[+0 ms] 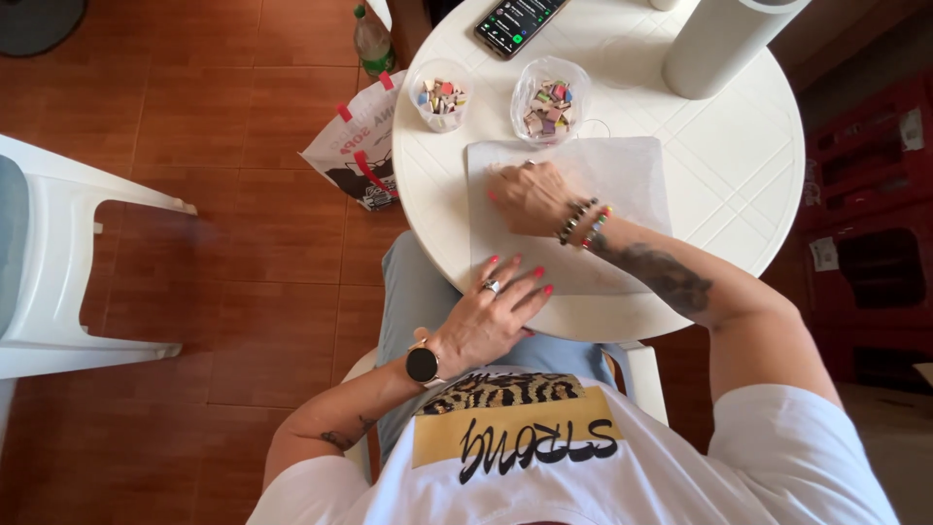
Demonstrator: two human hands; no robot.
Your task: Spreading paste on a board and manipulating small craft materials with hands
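Seated at a round white plastic table [739,165], a person rests the left hand [491,311] flat and released, fingers spread, on the near edge of a white cloth mat [632,180] spread across the tabletop, a dark round watch [422,365] on that wrist. Farther in, the right hand [530,197], beaded bracelets [585,224] at its wrist, presses fingertips down on the mat's upper left part; whether it pinches anything small there cannot be told. Just beyond the mat stand two clear plastic containers, the left cup [440,95] and the right tub [550,100], both filled with small coloured square tiles. The cup sits close to the table's rim, so a sweep of the arm or a tug on the mat could, by appearance, tip it and scatter tiles over the tiled floor. A dark smartphone [516,21] with a lit screen lies at the far edge, a tall white cylinder [724,44] to its right. Down on the floor beside the table leans a white paper bag [355,146] with red handles and printed black-and-red lettering, a green-capped plastic bottle [372,41] behind it.
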